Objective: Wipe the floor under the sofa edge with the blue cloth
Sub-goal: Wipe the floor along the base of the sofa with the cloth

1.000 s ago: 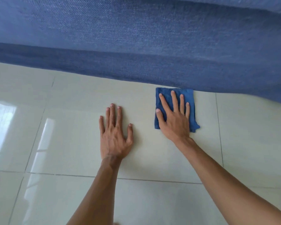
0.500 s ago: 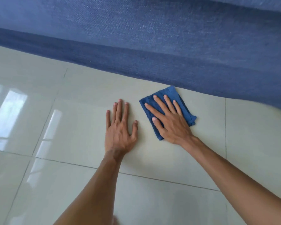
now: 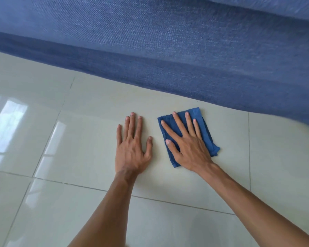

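A folded blue cloth (image 3: 208, 136) lies flat on the glossy cream tile floor (image 3: 78, 139), a short way in front of the blue fabric sofa edge (image 3: 168, 81). My right hand (image 3: 187, 145) presses down on the cloth with its fingers spread, pointing up and to the left. My left hand (image 3: 132, 147) rests flat on the bare tile just left of the cloth, fingers apart, holding nothing. A narrow strip of floor shows between the cloth's far corner and the sofa.
The sofa front fills the whole upper part of the view and slopes down to the right. Grout lines cross the floor in front of my arms and to the right of the cloth. Window light reflects on the tiles at the left.
My right hand has slid the cloth slightly back from the sofa edge and turned it; a second ago it lay square against the sofa. My left hand has stayed planted.
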A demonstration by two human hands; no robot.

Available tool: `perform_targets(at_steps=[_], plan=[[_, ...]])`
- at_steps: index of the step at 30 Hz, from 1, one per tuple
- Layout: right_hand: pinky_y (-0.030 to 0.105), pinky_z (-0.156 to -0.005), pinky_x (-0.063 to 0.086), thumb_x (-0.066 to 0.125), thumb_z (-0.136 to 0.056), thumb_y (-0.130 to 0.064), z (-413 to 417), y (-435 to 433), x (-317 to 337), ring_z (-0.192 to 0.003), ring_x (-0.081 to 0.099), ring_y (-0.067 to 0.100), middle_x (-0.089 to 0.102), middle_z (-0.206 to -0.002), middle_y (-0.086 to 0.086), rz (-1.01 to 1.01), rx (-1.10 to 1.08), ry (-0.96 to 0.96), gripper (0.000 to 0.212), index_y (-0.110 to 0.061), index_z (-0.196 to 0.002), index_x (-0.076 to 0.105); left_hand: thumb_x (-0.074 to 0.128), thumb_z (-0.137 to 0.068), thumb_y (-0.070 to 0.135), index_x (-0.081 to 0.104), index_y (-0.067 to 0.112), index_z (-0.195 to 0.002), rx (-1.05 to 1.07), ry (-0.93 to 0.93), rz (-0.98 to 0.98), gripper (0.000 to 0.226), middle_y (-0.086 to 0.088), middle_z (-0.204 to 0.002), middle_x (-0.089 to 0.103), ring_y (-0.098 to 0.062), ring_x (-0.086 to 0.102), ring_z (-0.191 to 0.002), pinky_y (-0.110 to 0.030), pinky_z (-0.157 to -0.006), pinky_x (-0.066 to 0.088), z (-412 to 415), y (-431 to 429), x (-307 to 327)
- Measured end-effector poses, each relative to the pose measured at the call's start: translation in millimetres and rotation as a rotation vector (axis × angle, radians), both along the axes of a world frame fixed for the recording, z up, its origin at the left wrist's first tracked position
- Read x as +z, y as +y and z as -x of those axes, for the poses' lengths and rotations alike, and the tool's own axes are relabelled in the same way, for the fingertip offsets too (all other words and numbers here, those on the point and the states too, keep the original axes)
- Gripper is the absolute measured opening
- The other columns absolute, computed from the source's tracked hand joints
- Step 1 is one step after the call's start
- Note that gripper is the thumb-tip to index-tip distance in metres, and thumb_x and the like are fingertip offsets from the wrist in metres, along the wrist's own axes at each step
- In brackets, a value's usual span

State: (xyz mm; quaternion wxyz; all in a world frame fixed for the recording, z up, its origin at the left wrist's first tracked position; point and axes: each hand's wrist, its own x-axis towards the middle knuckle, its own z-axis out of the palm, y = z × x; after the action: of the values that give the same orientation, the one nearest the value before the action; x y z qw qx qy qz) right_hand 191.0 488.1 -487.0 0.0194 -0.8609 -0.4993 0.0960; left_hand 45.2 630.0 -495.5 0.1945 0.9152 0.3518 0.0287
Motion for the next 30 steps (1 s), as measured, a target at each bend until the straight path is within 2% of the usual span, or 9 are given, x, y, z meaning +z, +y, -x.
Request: perform_targets(at_steps=[4,10,16,21,23,27,30], plan=[[0.055,-0.127,0.006,0.022,-0.103,-0.055,23.3,-9.8,-1.8,-0.158,-0.002,0.035,-0.002,-0.172,-0.001,0.035,-0.07,0.012,0.061,-0.044,-0.16,0.005,0.034,-0.097,0.046,0.011,0.018,-0.16,0.006,-0.002,0.002,0.072,-0.004,-0.169,0.003,-0.019,0.002,-0.156,-0.043,-0.127,0.003,-0.7,0.6,0.4],[0.054,-0.126,0.011,0.028,-0.1,-0.055,-14.3,45.8,-6.3,-0.157,0.012,0.034,0.012,-0.171,0.0,-0.043,-0.165,0.005,0.06,-0.043,-0.159,0.02,0.035,-0.098,0.048,0.009,0.019,-0.16,0.008,0.006,0.005,0.073,-0.003,-0.169,0.001,-0.019,0.0,-0.156,-0.044,-0.127,0.004,-0.1,0.4,-2.2],[0.052,-0.128,0.004,0.024,-0.104,-0.053,29.0,-1.7,-6.5,-0.159,-0.004,0.028,-0.001,-0.172,-0.001,-0.034,-0.157,0.013,0.06,-0.042,-0.16,0.005,0.033,-0.098,0.048,0.007,0.021,-0.16,0.016,0.006,0.004,0.073,0.0,-0.169,-0.001,-0.017,-0.002,-0.156,-0.041,-0.127,0.002,1.3,-0.6,-2.2],[0.051,-0.127,0.009,0.032,-0.1,-0.054,-13.4,46.5,-8.3,-0.158,0.01,0.03,0.013,-0.171,0.0,-0.085,-0.14,-0.006,0.06,-0.042,-0.158,0.023,0.037,-0.097,0.048,0.01,0.023,-0.16,0.022,-0.012,-0.013,0.073,0.001,-0.169,0.001,-0.016,0.0,-0.156,-0.04,-0.127,0.002,0.3,1.0,-3.9],[0.052,-0.127,0.011,0.03,-0.101,-0.053,-14.0,50.8,-7.6,-0.158,0.01,0.03,0.014,-0.171,0.001,-0.096,-0.184,0.004,0.06,-0.04,-0.159,0.023,0.037,-0.097,0.047,0.01,0.022,-0.16,0.023,-0.008,-0.015,0.072,0.0,-0.169,0.002,-0.017,0.001,-0.156,-0.041,-0.127,0.004,1.0,2.4,-3.4],[0.051,-0.128,0.007,0.028,-0.103,-0.053,23.5,-3.0,-9.5,-0.159,0.0,0.028,0.005,-0.172,0.0,-0.077,-0.166,0.001,0.061,-0.04,-0.161,0.014,0.038,-0.098,0.047,0.009,0.023,-0.16,0.024,-0.008,-0.003,0.072,0.001,-0.169,0.001,-0.017,0.0,-0.156,-0.042,-0.127,0.004,-0.4,-0.7,-1.1],[0.052,-0.127,0.01,0.032,-0.099,-0.055,9.7,12.1,-10.6,-0.158,0.008,0.03,0.01,-0.172,0.0,-0.089,-0.162,-0.009,0.062,-0.041,-0.159,0.022,0.039,-0.097,0.048,0.011,0.023,-0.16,0.029,-0.009,-0.013,0.073,0.001,-0.169,0.002,-0.017,0.001,-0.156,-0.042,-0.127,0.005,-0.6,0.2,-1.8]])
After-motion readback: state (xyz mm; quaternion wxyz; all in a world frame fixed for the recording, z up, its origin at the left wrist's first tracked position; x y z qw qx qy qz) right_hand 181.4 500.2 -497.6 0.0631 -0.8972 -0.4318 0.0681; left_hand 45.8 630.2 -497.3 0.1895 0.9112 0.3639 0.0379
